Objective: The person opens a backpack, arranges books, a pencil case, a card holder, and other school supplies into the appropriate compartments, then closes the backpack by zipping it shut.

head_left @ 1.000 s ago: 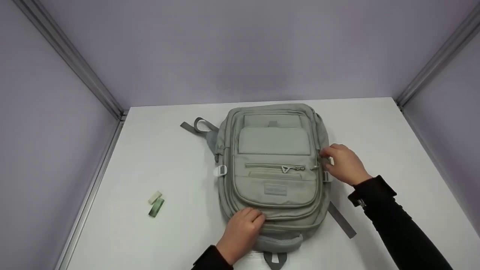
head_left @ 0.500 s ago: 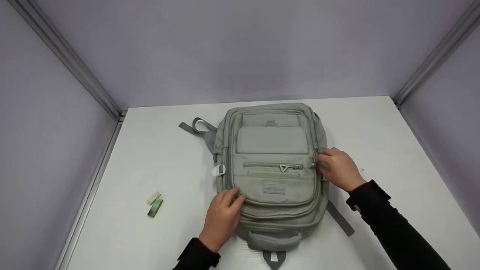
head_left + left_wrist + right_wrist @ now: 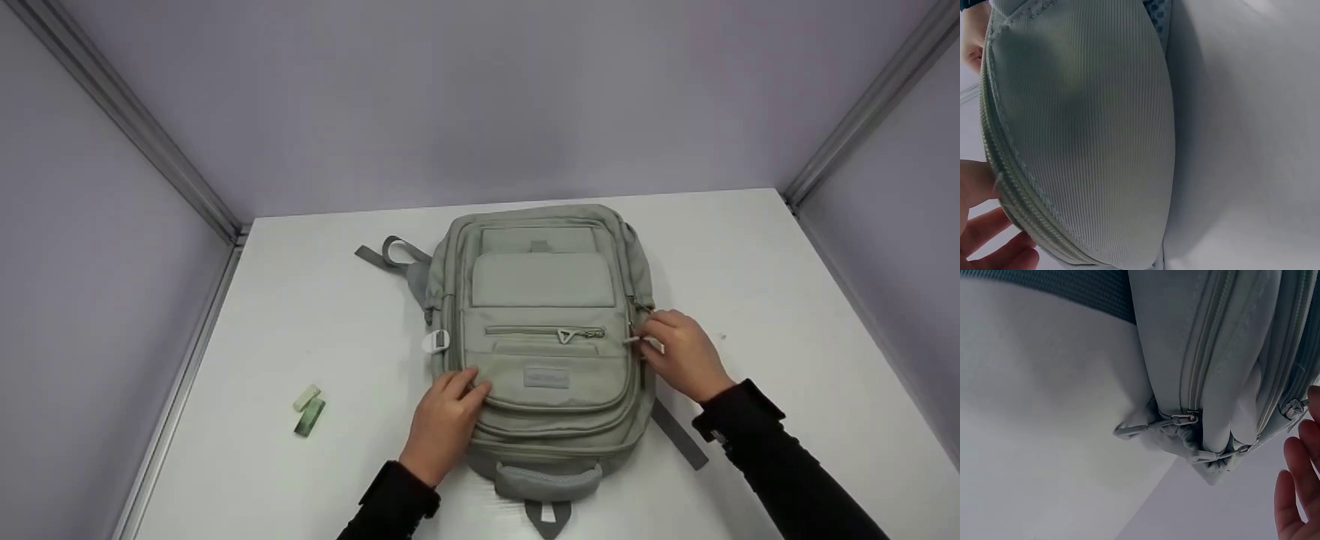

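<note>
A sage-green backpack (image 3: 544,281) lies on its back on the white table, with its grey top handle (image 3: 549,481) toward me. My left hand (image 3: 444,424) rests on its lower left corner. In the left wrist view, spread fingers (image 3: 1002,236) touch the front edge beside a zipper (image 3: 1022,185). At the right side, my right hand (image 3: 686,356) pinches a pale zipper pull (image 3: 631,340) by the front pocket. The right wrist view shows a zipper slider (image 3: 1292,408) near its fingertips (image 3: 1314,402), partly out of frame. Two other zipper sliders (image 3: 1185,418) hang on the side.
Two small green pieces (image 3: 307,409) lie on the white table (image 3: 225,450) at the left. Grey straps (image 3: 390,255) stick out at the upper left, and another strap (image 3: 679,435) at the lower right. Pale walls (image 3: 480,97) enclose the table on the back and sides.
My left hand has shifted from the backpack's near edge to its lower left corner. My right hand has moved slightly toward me along the backpack's right side.
</note>
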The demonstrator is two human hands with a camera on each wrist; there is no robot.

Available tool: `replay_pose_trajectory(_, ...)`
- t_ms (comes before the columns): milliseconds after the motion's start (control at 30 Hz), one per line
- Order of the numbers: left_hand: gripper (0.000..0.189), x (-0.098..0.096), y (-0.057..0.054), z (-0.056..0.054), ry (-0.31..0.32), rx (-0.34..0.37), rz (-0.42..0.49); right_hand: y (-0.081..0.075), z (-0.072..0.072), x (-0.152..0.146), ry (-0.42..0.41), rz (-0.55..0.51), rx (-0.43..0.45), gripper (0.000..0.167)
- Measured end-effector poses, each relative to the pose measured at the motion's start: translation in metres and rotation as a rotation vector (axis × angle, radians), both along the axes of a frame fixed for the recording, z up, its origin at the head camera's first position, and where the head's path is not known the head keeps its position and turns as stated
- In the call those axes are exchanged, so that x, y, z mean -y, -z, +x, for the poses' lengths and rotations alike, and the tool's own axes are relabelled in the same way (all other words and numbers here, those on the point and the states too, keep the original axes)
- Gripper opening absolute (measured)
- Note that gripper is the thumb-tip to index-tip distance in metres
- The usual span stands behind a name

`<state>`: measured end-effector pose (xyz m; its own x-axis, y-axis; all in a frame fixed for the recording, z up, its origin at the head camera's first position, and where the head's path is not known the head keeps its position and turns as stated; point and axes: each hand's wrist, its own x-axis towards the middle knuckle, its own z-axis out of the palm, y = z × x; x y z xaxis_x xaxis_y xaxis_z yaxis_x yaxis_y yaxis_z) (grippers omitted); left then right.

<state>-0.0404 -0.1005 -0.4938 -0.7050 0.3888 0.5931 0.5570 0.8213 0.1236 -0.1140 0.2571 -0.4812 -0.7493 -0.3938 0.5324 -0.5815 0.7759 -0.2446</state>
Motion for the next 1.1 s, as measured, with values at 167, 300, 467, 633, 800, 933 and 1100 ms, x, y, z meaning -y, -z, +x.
replay_pose_trajectory(167,0.021,-0.001,0.001,0.001,-0.002,0.026,-0.005,0.004,0.019,0.001,0.011,-0.068,0.005,0.021)
replay_pose_trajectory(300,0.021,-0.001,0.001,0.002,-0.01,0.024,-0.011,0.007,0.036,0.005,0.028,-0.126,0.019,0.02)
replay_pose_trajectory(467,0.019,0.0,0.002,0.001,-0.005,0.025,-0.004,0.011,0.062,0.015,0.097,-0.177,0.024,0.025)
replay_pose_trajectory(633,0.019,0.0,0.003,0.0,0.006,0.011,0.013,0.011,0.092,0.033,0.195,-0.218,0.093,0.03)
replay_pose_trajectory(800,0.02,0.0,0.004,-0.002,-0.003,-0.011,0.016,0.01,0.109,0.055,0.248,-0.282,0.125,0.026)
replay_pose_trajectory(933,0.02,0.001,0.006,-0.002,0.003,0.006,0.017,0.012,0.113,0.072,0.306,-0.347,0.084,0.024)
replay_pose_trajectory(1100,0.018,0.0,0.009,-0.003,0.018,0.025,0.03,0.013,0.119,0.091,0.363,-0.399,0.049,0.023)
